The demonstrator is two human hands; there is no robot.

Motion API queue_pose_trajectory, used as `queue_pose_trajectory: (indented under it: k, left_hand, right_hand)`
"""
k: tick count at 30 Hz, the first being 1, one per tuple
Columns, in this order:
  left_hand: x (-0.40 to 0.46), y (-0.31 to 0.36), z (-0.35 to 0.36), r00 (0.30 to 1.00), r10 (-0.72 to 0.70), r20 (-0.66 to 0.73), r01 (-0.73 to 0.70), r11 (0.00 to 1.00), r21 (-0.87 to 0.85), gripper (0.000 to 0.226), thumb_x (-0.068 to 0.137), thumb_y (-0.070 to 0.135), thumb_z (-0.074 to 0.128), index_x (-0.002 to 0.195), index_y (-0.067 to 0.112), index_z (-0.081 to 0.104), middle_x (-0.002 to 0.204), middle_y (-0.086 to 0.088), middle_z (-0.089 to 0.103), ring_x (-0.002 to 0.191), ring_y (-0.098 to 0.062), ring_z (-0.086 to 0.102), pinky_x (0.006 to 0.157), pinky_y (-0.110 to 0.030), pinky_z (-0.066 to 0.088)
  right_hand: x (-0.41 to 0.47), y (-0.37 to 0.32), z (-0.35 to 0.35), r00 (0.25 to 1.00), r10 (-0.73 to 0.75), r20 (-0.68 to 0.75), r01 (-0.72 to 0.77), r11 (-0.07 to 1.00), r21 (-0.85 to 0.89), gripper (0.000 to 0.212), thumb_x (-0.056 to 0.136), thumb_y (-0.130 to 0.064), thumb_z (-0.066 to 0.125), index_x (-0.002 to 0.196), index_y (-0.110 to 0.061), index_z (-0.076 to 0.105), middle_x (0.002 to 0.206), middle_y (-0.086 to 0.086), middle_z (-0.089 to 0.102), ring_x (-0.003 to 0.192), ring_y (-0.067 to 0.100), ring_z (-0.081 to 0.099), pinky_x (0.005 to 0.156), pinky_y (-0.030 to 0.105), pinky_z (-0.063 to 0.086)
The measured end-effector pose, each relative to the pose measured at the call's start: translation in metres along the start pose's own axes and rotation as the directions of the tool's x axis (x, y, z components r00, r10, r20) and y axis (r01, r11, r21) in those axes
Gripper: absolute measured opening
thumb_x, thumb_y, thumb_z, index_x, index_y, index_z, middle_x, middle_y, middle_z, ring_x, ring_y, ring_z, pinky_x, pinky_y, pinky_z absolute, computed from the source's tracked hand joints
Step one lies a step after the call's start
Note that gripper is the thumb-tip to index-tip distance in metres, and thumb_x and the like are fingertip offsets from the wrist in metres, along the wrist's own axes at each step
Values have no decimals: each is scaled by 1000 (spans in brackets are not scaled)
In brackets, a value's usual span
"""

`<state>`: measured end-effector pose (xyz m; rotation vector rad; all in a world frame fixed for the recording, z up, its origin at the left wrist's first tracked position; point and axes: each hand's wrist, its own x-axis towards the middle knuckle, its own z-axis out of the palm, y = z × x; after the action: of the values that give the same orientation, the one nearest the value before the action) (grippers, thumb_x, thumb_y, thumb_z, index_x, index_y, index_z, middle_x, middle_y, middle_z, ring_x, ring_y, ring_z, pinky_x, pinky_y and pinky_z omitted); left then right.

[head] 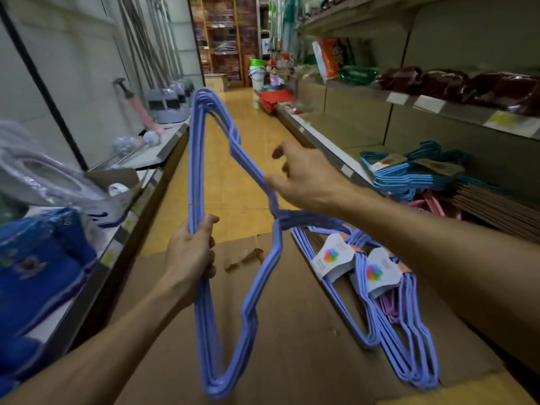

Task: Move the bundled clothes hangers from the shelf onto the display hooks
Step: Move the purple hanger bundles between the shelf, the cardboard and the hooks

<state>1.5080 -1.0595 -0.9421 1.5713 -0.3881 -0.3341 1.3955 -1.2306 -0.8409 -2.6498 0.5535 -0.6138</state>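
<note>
A bundle of lavender-blue wire hangers (pixel 201 287) stands on end in front of me, above a flattened cardboard sheet (pixel 292 331). My left hand (pixel 190 252) grips the bundle's long straight bar. My right hand (pixel 306 176) pinches the sloped side of the same bundle near the hook end. Two more blue bundles with white paper labels (pixel 377 287) lie on the cardboard to the right. Light-blue hanger bundles (pixel 409 173) rest on the low right shelf (pixel 336 147). No display hooks are visible.
A narrow aisle with a yellow tiled floor (pixel 242 159) runs ahead. The left shelf holds blue packaged goods (pixel 43 258) and brooms (pixel 169 103). Dark packets (pixel 455 83) fill the upper right shelf. Buckets and boxes (pixel 257 74) crowd the far end.
</note>
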Motion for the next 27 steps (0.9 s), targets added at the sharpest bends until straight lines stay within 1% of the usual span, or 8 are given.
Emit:
queue_pose_trajectory:
  k: [2,4,6,8,11,15,21,27]
  left_hand:
    - [6,3,-8,999,-47,-5,47,994,-96,25,103,34,48,113,14,59,62,3,32,38,-8,26,38,-21,24]
    - [10,6,-14,995,-99,25,101,978,-181,25,104,33,46,116,13,56,62,2,28,38,-7,22,38,-19,20]
    - [14,6,-17,987,-140,79,155,955,-253,27,105,33,43,119,13,54,59,3,25,38,-7,19,37,-17,18]
    - [15,3,-18,974,-182,135,217,924,-314,28,105,34,41,121,13,52,56,4,25,37,-6,19,36,-16,18]
    - [10,-6,-14,944,-249,217,315,874,-370,30,106,34,39,122,13,53,56,5,25,37,-7,19,34,-17,18]
    - [5,-18,-7,907,-314,281,405,836,-371,28,105,35,38,117,15,54,58,4,24,37,-6,18,33,-17,18]
    - [13,-41,-6,920,-327,215,375,896,-239,27,106,33,39,111,11,53,60,3,23,38,-6,19,34,-17,19]
    - [30,-55,-13,947,-298,122,304,952,-33,16,104,27,48,101,12,46,76,-7,44,49,-14,41,40,-26,36]
  right_hand:
    - [2,11,-12,983,-69,-168,68,998,-11,42,93,-45,61,126,-18,55,116,6,64,106,23,60,92,40,50]
    - [4,29,-22,975,39,-217,-16,994,106,46,91,-52,61,127,-23,56,120,2,64,108,19,60,95,43,51]
    - [-1,44,-25,965,242,-104,-191,914,358,56,90,-59,59,134,-26,54,129,1,60,110,19,59,95,44,51]
    - [-5,56,-16,926,368,84,-348,746,568,64,89,-63,59,141,-29,49,138,1,53,115,24,56,94,50,52]
    - [-9,66,7,891,386,241,-439,589,679,66,85,-69,59,140,-35,51,141,-3,50,120,30,56,94,57,51]
    - [-10,70,26,896,367,251,-406,446,798,39,85,-60,67,115,-34,71,125,-7,66,115,16,63,80,47,61]
    - [-7,76,47,854,448,265,-485,501,716,25,84,-48,74,102,-31,70,113,-1,66,97,22,68,80,48,59]
    - [1,68,58,856,447,259,-469,464,751,36,91,-39,69,119,-17,70,111,9,69,92,24,71,74,44,63]
